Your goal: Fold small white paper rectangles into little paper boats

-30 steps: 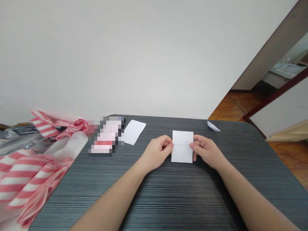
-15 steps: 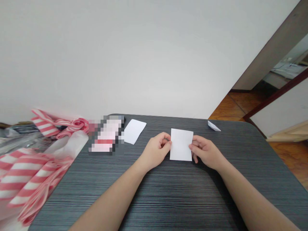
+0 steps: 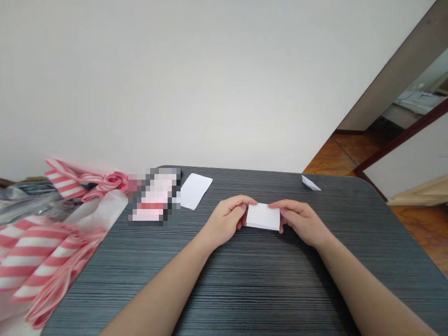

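On the left, beside the dark tabletop (image 3: 224,284), translucent plastic (image 3: 114,205) lies among striped cloth (image 3: 45,252); I cannot tell what it encloses. The tabletop's far edge runs along the wall (image 3: 224,88). Near that edge lie a flat white sheet (image 3: 196,191), left, and a small folded piece (image 3: 311,183), right. Bare surface extends between my forearms. My left hand (image 3: 227,221) and right hand (image 3: 303,221), fingers curled, grip opposite sides of the folded white paper (image 3: 263,217), right of centre.
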Tool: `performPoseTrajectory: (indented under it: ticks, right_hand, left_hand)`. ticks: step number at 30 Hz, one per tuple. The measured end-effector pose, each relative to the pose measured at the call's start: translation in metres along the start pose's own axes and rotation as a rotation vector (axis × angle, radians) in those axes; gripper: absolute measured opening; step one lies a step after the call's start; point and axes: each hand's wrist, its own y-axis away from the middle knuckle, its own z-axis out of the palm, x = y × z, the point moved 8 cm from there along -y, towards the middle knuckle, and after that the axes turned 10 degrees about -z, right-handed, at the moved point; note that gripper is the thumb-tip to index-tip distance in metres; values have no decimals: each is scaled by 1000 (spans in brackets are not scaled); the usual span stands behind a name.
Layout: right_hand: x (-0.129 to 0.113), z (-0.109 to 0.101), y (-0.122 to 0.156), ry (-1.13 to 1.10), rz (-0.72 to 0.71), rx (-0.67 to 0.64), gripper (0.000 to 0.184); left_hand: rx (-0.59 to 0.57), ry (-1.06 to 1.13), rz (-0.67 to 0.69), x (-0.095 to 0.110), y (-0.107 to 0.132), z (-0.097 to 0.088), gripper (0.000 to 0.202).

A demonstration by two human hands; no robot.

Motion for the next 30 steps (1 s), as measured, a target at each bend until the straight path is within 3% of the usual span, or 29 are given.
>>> performPoseTrajectory:
  ticks: [10,18,27,30]
  right_hand:
    - [-6,3,-4,75,-49,38,20]
    - [-9,-3,-4,152,-74,111,21]
    - [-15,0,-3,120,-120,133,23]
    - [-18,1,-4,56,-137,131,35]
  left_hand:
    - [31,-10,-28,-2,-2,5,19]
    - [-19,92,-50,-8,-2,8,45]
    - [-46,23,-103,-17,-7,12,25]
    - [-23,10,-79,-15,-7,10,23]
